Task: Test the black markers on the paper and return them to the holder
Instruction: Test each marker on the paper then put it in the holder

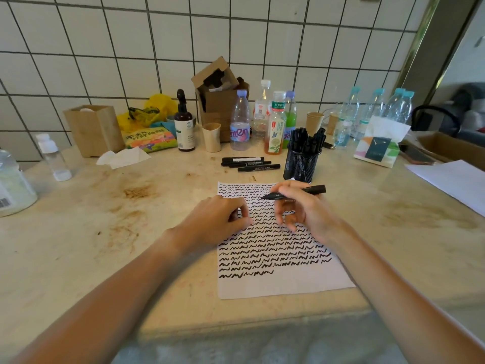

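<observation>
Both hands work over the paper [275, 258]: the right hand [304, 208] grips a black marker [296, 193] (tip pointing left, above the squiggles), while the left hand [217, 219] rests loosely curled on the sheet's edge, holding nothing. Behind stands the mesh holder [301, 164], with three loose markers [249, 163] beside it on the surface [105, 232].

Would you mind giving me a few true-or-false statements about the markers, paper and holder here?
1. The right hand holds a black marker above the paper. True.
2. The mesh holder is empty. False: it is full of black markers.
3. Three loose markers lie on the table left of the holder. True.
4. The paper is blank. False: rows of black squiggles cover most of it.
5. The left hand grips a bottle. False: it rests at the paper's left edge.
</observation>
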